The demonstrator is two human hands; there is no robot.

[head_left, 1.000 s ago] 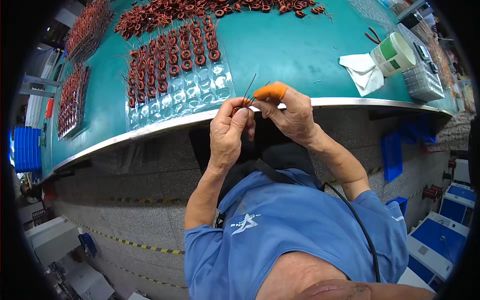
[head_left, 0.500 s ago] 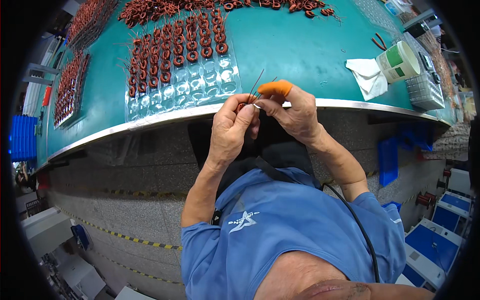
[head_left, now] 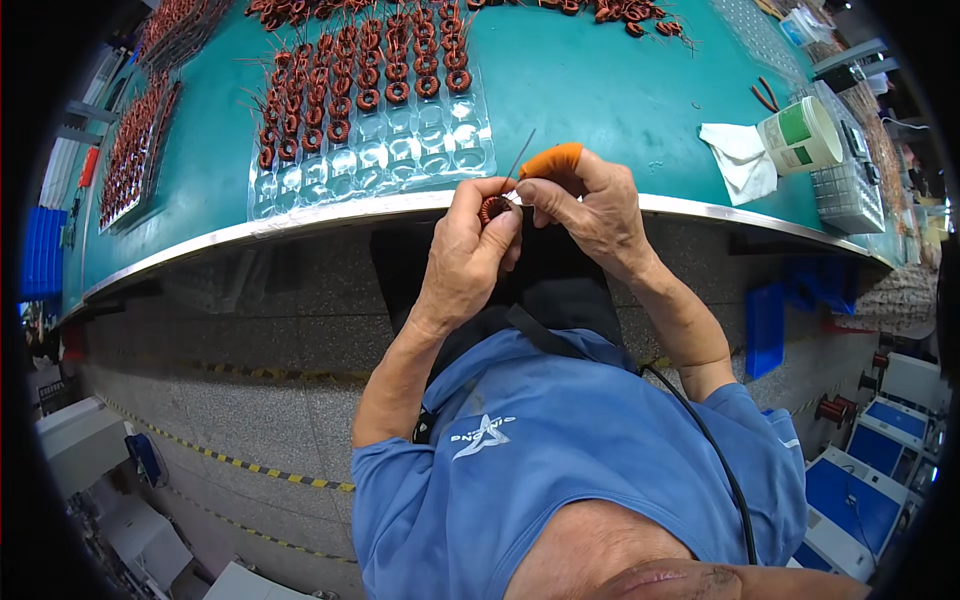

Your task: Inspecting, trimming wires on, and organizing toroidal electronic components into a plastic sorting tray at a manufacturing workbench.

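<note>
Between the thumb and fingers of my left hand (head_left: 472, 245) is a copper-wound toroid coil (head_left: 492, 208), held just off the table's front edge. One long wire lead sticks up from it. My right hand (head_left: 590, 205), with an orange cover on its index finger, pinches at the coil's side by a small pale bit, apparently on a wire lead; the fingertips partly hide it. Just beyond my left hand lies a clear plastic blister tray (head_left: 400, 170), its far rows filled with similar coils (head_left: 397, 92) whose leads stand up, its near pockets bare.
A heap of loose coils (head_left: 635, 20) lies at the back of the green table (head_left: 600, 100). Filled trays (head_left: 140, 150) stand at the left. On the right are a white cloth (head_left: 738, 160), a tipped white-and-green tub (head_left: 800, 135) and pliers (head_left: 765, 95). Blue bins (head_left: 765, 330) stand below.
The coil has turned in my left hand and shows more of its ring. My right fingertips have closed in beside it, with the second lead no longer standing up. The view has shifted slightly.
</note>
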